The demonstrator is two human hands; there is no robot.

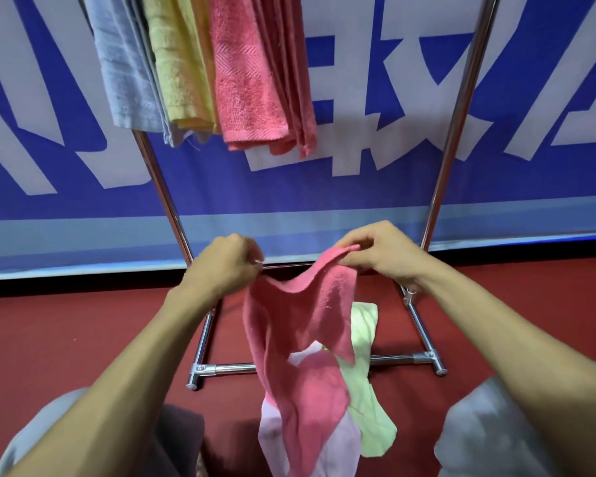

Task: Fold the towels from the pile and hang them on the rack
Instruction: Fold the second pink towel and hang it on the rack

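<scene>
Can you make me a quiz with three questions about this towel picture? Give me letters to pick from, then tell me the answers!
1. Where is the light green towel?
A. Over the person's arm
B. On the red floor by the foot of the rack
C. Inside a basket

2. What colour is the held towel?
A. Yellow
B. Blue
C. Pink

3. What is the held towel like right now?
A. Hanging loose and unfolded from both hands
B. Folded into a neat square
C. Lying flat on the floor

Answers:
1. B: the light green towel lies low down on the floor, behind the held towel.
2. C: the cloth between the hands is plainly pink.
3. A: the left hand and the right hand pinch its top edge, and the rest droops down in uneven flaps.
</scene>
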